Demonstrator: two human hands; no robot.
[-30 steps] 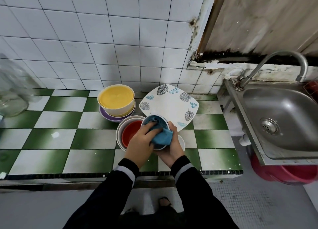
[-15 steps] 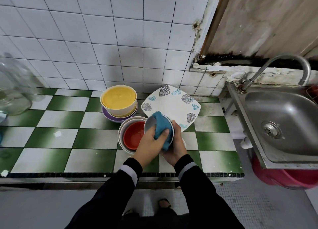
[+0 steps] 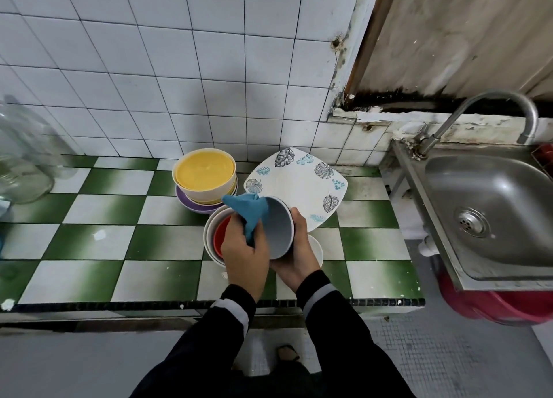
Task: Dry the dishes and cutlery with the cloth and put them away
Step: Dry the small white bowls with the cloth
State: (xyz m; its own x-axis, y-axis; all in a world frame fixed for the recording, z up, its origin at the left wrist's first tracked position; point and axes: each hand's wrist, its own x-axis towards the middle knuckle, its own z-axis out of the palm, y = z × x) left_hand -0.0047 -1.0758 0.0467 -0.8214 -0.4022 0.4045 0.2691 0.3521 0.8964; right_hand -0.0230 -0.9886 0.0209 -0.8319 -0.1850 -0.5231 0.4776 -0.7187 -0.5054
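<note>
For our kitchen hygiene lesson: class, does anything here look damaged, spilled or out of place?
Yes. The wall beside the tap is damaged: chipped, flaking tile edges and a black stained strip under the panel. White flecks dot the countertop. The stacked bowls look orderly.

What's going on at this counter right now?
A person is drying a grey bowl over the tiled counter. The right hand holds the bowl tilted, and the left hand grips a blue cloth at its rim. Just below sits a red bowl nested in white ones. A yellow bowl and a leaf plate wait behind, with the sink to the right.
</note>
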